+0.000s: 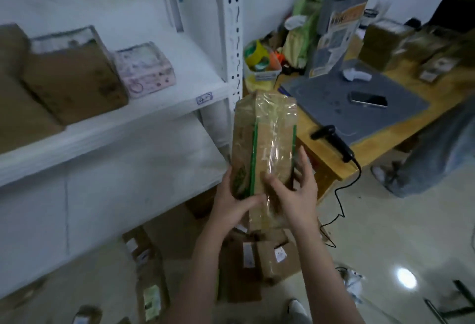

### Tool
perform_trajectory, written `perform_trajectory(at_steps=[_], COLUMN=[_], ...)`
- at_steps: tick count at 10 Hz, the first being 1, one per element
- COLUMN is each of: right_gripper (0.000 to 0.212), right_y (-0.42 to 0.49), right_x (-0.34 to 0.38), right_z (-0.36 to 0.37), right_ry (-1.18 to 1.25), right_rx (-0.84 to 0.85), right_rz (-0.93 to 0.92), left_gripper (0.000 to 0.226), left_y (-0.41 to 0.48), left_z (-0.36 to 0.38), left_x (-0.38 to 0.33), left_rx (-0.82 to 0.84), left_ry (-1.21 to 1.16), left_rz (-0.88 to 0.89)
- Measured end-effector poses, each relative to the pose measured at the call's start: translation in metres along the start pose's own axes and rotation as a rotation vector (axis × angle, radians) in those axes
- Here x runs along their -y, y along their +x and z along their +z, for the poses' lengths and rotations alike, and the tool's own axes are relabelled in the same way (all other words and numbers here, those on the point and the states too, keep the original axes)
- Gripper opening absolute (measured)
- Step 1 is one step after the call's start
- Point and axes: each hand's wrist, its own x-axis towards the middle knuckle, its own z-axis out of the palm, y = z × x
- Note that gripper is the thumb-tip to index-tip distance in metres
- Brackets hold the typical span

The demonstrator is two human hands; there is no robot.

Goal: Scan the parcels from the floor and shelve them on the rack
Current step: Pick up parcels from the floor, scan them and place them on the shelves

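I hold a long brown cardboard parcel (pixel 267 133) with green stripes and clear tape in front of me, between the white rack (pixel 159 107) and the wooden table. My left hand (pixel 231 202) grips its lower left side with the thumb across the front. My right hand (pixel 295 195) grips the lower right side, fingers spread along the edge. A black handheld scanner (pixel 334 141) lies on the table corner to the right, its cable hanging to the floor. Several brown parcels (pixel 257 259) lie on the floor below my arms.
The rack's upper shelf holds brown boxes (pixel 74 76) and a pink box (pixel 146 69). A grey mat (pixel 331 123) with a phone (pixel 368 99) lies on the wooden table (pixel 326 159). Another person's leg (pixel 437 154) stands at the right. A bin (pixel 259 66) of tape rolls sits behind the rack post.
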Motion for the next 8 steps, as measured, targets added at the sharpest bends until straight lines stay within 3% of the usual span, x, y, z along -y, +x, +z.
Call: perform_trajectory(at_steps=[1, 2, 3, 4, 5, 6, 7, 8], right_gripper=[0.078, 0.058, 0.054, 0.061, 0.064, 0.078, 0.054, 0.028], right_y=[-0.007, -0.004, 0.002, 0.012, 0.022, 0.041, 0.064, 0.094], right_x=[0.042, 0.064, 0.067, 0.063, 0.061, 0.056, 0.059, 0.072], right_z=[-0.007, -0.017, -0.024, -0.032, -0.039, -0.049, -0.066, -0.09], right_ry=[0.119, 0.201, 0.186, 0.262, 0.36, 0.363, 0.367, 0.423], right_rx=[0.046, 0.1, 0.135, 0.198, 0.328, 0.437, 0.501, 0.553], right_rz=[-0.016, -0.022, 0.05, 0.247, 0.36, 0.396, 0.497, 0.558], left_gripper=[0.079, 0.061, 0.065, 0.073, 0.057, 0.053, 0.046, 0.035], left_y=[-0.024, -0.044, -0.057, -0.061, -0.056, -0.052, -0.039, -0.016], left_z=[-0.008, -0.013, -0.018, -0.02, -0.016, 0.008, 0.035, 0.074], left_x=[-0.027, -0.039, -0.037, -0.033, -0.029, -0.035, -0.041, -0.056], left_rx=[-0.099, -0.071, 0.043, 0.17, 0.166, 0.014, -0.177, -0.264], left_ry=[-0.198, -0.522, -0.828, -1.018, -1.045, -0.957, -0.827, -0.881], left_rz=[-0.022, -0.077, -0.1, -0.149, -0.137, -0.067, -0.075, -0.133])
